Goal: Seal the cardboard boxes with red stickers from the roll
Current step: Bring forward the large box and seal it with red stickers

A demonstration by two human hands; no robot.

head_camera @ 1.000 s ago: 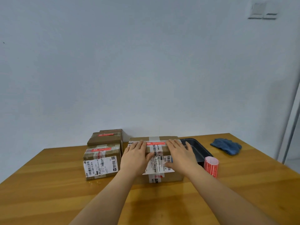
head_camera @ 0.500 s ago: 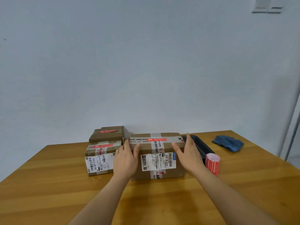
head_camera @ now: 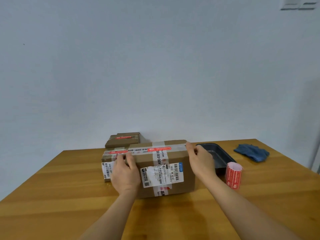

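Note:
A large cardboard box (head_camera: 174, 156) with a white shipping label and a red sticker (head_camera: 159, 149) across its top seam sits at the table's middle. My left hand (head_camera: 125, 172) grips its left end and my right hand (head_camera: 200, 161) grips its right end. Behind my left hand stands a smaller box (head_camera: 108, 163) with a red sticker on top. A third stickered box (head_camera: 124, 140) lies behind it by the wall. The roll of red stickers (head_camera: 233, 175) stands upright to the right of the large box.
A dark tray (head_camera: 218, 153) lies behind the sticker roll, partly hidden by my right hand. A blue cloth (head_camera: 251, 152) is at the far right of the wooden table (head_camera: 52, 196). A white wall rises right behind the boxes.
My hands went from pressing flat on the box top to gripping its two ends. The large box has come toward me and a little left, covering part of the smaller box.

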